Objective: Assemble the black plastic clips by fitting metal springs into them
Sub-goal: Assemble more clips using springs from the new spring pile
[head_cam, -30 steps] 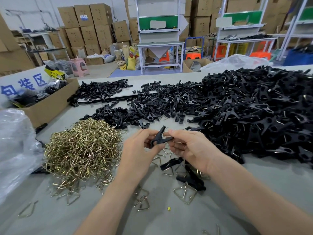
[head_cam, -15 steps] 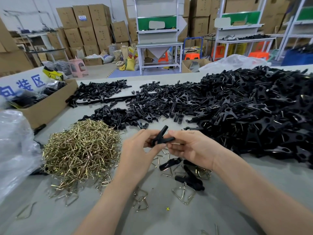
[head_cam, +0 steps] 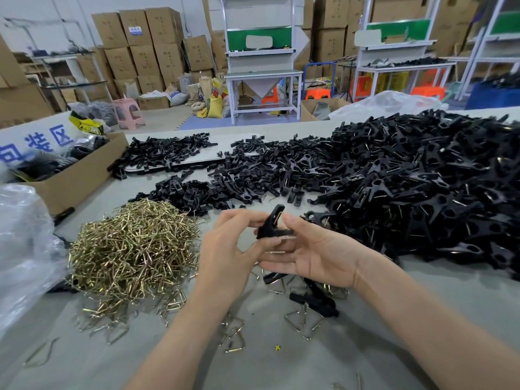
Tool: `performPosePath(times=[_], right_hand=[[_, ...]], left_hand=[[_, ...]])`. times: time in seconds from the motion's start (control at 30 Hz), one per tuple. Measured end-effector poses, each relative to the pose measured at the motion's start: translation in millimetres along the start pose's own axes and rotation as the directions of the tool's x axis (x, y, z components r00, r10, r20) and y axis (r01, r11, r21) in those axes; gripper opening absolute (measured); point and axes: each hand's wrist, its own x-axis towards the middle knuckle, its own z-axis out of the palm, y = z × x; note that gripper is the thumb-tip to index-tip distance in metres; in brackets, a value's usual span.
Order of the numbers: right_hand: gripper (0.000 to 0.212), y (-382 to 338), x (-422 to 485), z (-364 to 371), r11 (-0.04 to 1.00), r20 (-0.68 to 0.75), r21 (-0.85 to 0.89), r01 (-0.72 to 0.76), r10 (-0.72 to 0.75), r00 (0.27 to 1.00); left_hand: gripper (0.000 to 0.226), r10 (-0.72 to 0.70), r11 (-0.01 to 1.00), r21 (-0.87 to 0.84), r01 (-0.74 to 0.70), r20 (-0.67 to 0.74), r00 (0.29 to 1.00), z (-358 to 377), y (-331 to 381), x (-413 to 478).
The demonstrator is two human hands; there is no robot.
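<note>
Clip (head_cam: pixel 270 225) is held at centre, just above table (head_cam: pixel 281 370), between both hands. L hand (head_cam: pixel 225 249): clip is pinched by fingertips from the left. R hand (head_cam: pixel 318 254): palm up, thumb laid against clip; grip vs. mere support cannot be told. Long axis tilted, one end up and away. Spring pile (head_cam: pixel 132 249) lies nearer L hand, clip heap (head_cam: pixel 422 187) to the right. Grey top is strewn w/ loose springs (head_cam: pixel 302 319). Warehouse; cartons (head_cam: pixel 146 38) are stacked behind.

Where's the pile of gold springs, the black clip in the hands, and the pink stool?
spring pile (head_cam: pixel 132 249), head view, middle of the heap.
clip (head_cam: pixel 269 223), head view, middle of its black body.
pink stool (head_cam: pixel 126 103), head view, on its seat.
</note>
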Motion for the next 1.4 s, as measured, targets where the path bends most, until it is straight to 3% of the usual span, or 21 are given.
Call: performPosePath(times=[0.1, 0.3, 0.47, 0.57, 0.67, 0.73, 0.8, 0.87, 0.97, 1.1, 1.2, 1.27, 1.3, 1.4], right_hand=[[0.097, 3, 2, 2, 1.0, 0.039, 0.009, 0.002, -0.003, 0.999], [0.067, 6, 4, 4, 0.998, 0.157, 0.061, -0.003, -0.007, 0.988], [0.038, 11, 8, 9, 0.991, 0.007, 0.093, 0.094, -0.095, 0.995], [0.034, 11, 8, 11, 0.983, -0.08, 0.095, 0.156, -0.149, 0.986], [0.035, 10, 9, 14, 0.977, -0.131, 0.018, 0.211, -0.207, 0.97], [0.035, 10, 9, 16, 0.97, -0.142, -0.024, 0.243, -0.244, 0.959], [0.036, 11, 8, 16, 0.963, -0.139, -0.051, 0.265, -0.27, 0.953], [0.035, 12, 7, 18, 0.955, -0.124, -0.071, 0.287, -0.294, 0.948], [0.035, 15, 8, 19, 0.943, -0.092, -0.088, 0.321, -0.328, 0.94], [0.033, 15, 8, 17, 0.94, -0.126, -0.107, 0.323, -0.335, 0.934], [0.04, 11, 6, 17, 0.929, -0.192, -0.161, 0.333, -0.361, 0.913], [0.036, 8, 5, 20, 0.884, -0.276, -0.287, 0.369, -0.445, 0.852], [0.037, 6, 6, 20, 0.831, -0.351, -0.419, 0.366, -0.52, 0.779], [0.06, 0, 4, 5, 0.556, -0.458, -0.819, 0.143, -0.782, 0.422]], left_hand=[[0.053, 0.017, 1.0, -0.002, -0.017, -0.011, 1.0, 1, 0, 0], [0.04, -0.003, 0.999, -0.042, 0.004, 0.012, 1.0, 0, -1, -2], [0.044, -0.076, 0.996, -0.039, 0.078, 0.038, 0.996, -3, -2, -1], [0.044, -0.053, 0.999, 0.007, 0.053, 0.056, 0.997, -6, -1, 0], [0.038, -0.054, 0.988, 0.142, 0.06, -0.05, 0.997, -9, -7, 2], [0.038, -0.134, 0.893, 0.415, 0.175, -0.125, 0.983, -13, -16, 4], [0.045, -0.291, 0.712, 0.638, 0.293, -0.112, 0.95, -17, -26, 2], [0.049, -0.372, 0.595, 0.753, 0.28, -0.05, 0.927, -18, -33, -2], [0.044, -0.375, 0.563, 0.793, 0.234, -0.007, 0.927, -16, -33, -2], [0.042, -0.317, 0.638, 0.727, 0.253, -0.051, 0.947, -17, -32, 0], [0.047, -0.33, 0.575, 0.784, 0.233, -0.038, 0.943, -21, -36, 1], [0.04, -0.364, 0.485, 0.857, 0.174, 0.017, 0.931, -23, -38, -2], [0.034, -0.376, 0.459, 0.875, 0.152, 0.036, 0.926, -24, -38, -3], [0.025, -0.363, 0.449, 0.88, 0.151, 0.025, 0.932, -26, -37, -1]])
